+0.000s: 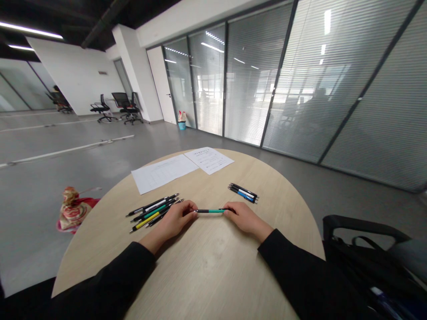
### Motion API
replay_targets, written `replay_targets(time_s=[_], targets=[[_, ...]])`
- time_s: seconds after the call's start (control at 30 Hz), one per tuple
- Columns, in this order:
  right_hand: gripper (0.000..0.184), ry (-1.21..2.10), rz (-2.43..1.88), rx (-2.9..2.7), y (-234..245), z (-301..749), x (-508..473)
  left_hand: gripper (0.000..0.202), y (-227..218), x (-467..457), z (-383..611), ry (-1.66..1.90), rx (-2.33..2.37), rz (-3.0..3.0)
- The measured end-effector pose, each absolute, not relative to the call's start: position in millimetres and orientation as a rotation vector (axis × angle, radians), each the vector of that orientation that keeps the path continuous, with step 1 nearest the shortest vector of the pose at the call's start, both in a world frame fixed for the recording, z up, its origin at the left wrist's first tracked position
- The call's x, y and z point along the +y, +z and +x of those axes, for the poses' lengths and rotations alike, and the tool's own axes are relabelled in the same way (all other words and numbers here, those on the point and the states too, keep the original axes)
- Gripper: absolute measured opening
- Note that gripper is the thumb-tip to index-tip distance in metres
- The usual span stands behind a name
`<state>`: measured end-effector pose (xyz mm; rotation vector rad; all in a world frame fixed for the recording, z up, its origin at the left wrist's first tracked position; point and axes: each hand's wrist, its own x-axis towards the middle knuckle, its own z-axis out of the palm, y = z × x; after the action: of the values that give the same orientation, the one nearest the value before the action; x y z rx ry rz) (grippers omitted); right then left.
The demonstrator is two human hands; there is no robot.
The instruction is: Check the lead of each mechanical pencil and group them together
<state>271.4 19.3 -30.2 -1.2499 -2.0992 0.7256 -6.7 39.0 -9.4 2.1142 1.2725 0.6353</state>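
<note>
Green pen (pixel 211 211) is held level and crosswise, low at the counter (pixel 207 271), stretched between the two hands near the middle of the round wooden top. The left hand (pixel 175 221) pinches its dark left end, fingers (pixel 190 206) closed tight on the tip. The right hand (pixel 244 218) takes the other end, fingers (pixel 230 209) curled shut around it, so only the green barrel shows between them. Whether the pen touches the wood or hangs just clear of it I cannot tell. Both forearms, in black sleeves (pixel 293 262), rest on the counter. Just beside the left hand, on its outer side, lies a loose bundle of pens (pixel 154 210), fanned out, with white, green and yellow barrels among black ones. Beyond the right hand and apart from it sits a smaller group of pens (pixel 243 192), black with white and blue, lying side by side. Farther back two printed sheets (pixel 165 172) lie flat, side by side, near the counter's far rim. A black bag (pixel 360 266) rests on a chair at the right, off the counter, and a red and gold bundle (pixel 71 209) sits on the grey floor at the left.
</note>
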Motion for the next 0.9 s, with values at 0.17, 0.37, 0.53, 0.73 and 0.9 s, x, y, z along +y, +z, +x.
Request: replay_targets(time_s=[0.17, 0.37, 0.53, 0.73, 0.9], targets=[[0.016, 0.726, -1.264, -2.108, -28.5, 271.6, 18.8, 0.022, -4.7, 36.6, -4.7, 0.628, 1.281, 2.083], [0.015, 0.721, -1.274, -2.107, -25.6, 272.1, 17.6, 0.022, -3.1, 36.2, -3.6, 0.629, 1.287, 2.072], [0.015, 0.715, -1.267, -2.102, -25.4, 272.2, 18.0, 0.023, -3.7, 37.2, -4.4, 0.620, 1.279, 2.080], [0.015, 0.717, -1.255, -2.092, -26.7, 272.3, 17.8, 0.023, -2.4, 35.7, -4.5, 0.603, 1.285, 2.090], [0.015, 0.705, -1.254, -2.091, -28.0, 272.6, 18.1, 0.023, -1.2, 35.8, -4.7, 0.581, 1.279, 2.103]])
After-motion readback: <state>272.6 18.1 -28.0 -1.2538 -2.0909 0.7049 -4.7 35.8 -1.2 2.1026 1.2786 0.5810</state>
